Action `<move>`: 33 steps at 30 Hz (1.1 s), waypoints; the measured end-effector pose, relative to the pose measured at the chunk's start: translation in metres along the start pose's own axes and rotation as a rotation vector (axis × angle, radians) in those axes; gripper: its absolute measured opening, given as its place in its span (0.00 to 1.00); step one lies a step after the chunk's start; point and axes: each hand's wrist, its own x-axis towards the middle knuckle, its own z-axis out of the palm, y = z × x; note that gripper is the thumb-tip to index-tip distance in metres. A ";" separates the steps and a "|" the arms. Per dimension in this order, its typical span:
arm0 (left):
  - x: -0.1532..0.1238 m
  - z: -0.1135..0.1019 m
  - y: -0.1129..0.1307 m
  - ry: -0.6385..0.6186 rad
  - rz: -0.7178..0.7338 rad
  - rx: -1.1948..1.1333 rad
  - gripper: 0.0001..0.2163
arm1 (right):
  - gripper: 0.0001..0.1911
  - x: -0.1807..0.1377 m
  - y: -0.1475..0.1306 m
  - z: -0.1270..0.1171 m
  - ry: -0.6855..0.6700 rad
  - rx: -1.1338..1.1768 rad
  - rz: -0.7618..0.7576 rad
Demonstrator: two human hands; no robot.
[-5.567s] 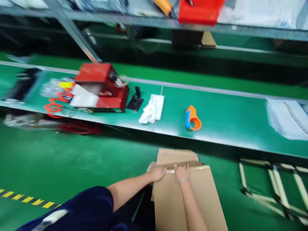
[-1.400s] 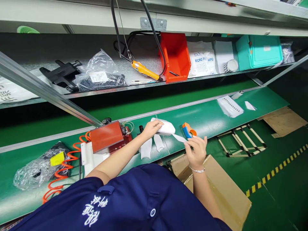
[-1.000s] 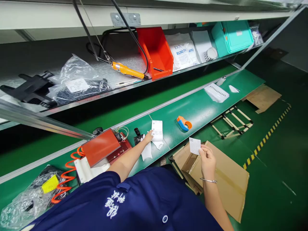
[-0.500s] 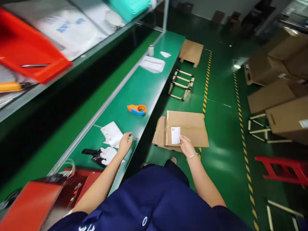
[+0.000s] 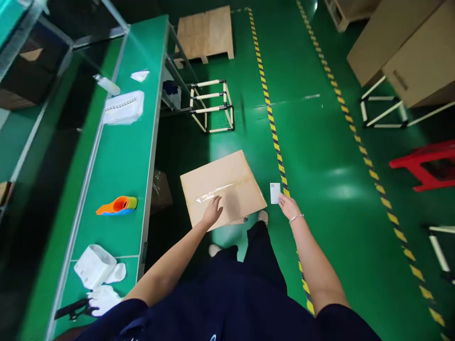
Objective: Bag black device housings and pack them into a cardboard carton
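A taped cardboard box [image 5: 227, 180] stands on the green floor in front of my feet. My left hand [image 5: 212, 211] lies on its near top edge with fingers spread flat, holding nothing. My right hand [image 5: 289, 206] is off the box's right side, pinching a small white label [image 5: 275, 192] by its lower edge. The label is in the air just right of the box corner, not touching it.
A green workbench [image 5: 124, 156] runs along the left with an orange-blue tape dispenser [image 5: 117, 206], a white label roll [image 5: 93, 265], white gloves [image 5: 103, 299] and a notebook [image 5: 123, 107]. A pipe frame [image 5: 212, 105], wooden pallet [image 5: 206, 33], yellow-black floor line [image 5: 273, 137], red stool [image 5: 426, 163] and large boxes [image 5: 405, 47] surround me.
I have turned away from the bench toward the floor. My left hand left the label roll and came down on the box. My right hand carried the peeled label off to the box's right.
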 end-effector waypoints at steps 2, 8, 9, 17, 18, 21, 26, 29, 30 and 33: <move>0.032 0.013 0.022 0.018 -0.015 0.059 0.26 | 0.18 0.047 0.007 -0.019 -0.007 0.040 0.096; 0.112 0.050 0.053 0.077 -0.170 0.196 0.29 | 0.17 0.143 0.059 -0.032 -0.112 0.148 0.338; 0.120 0.057 0.053 0.069 -0.196 0.220 0.30 | 0.17 0.152 0.068 -0.032 -0.134 0.167 0.364; 0.123 0.078 0.043 0.074 -0.256 0.336 0.31 | 0.13 0.189 0.099 -0.021 -0.227 0.328 0.430; 0.125 0.076 0.043 0.067 -0.266 0.323 0.31 | 0.13 0.195 0.098 -0.015 -0.231 0.342 0.427; 0.148 0.064 0.045 0.107 -0.300 0.271 0.30 | 0.12 0.214 0.091 0.005 -0.237 0.370 0.411; 0.201 0.053 0.052 0.223 -0.312 0.280 0.29 | 0.11 0.252 0.078 0.048 -0.263 0.381 0.399; 0.210 0.054 0.051 0.236 -0.281 0.291 0.29 | 0.10 0.275 0.075 0.078 -0.298 0.390 0.406; 0.209 0.054 0.050 0.237 -0.273 0.293 0.29 | 0.10 0.282 0.075 0.088 -0.309 0.394 0.411; 0.204 0.055 0.046 0.239 -0.258 0.320 0.29 | 0.08 0.299 0.077 0.115 -0.331 0.408 0.431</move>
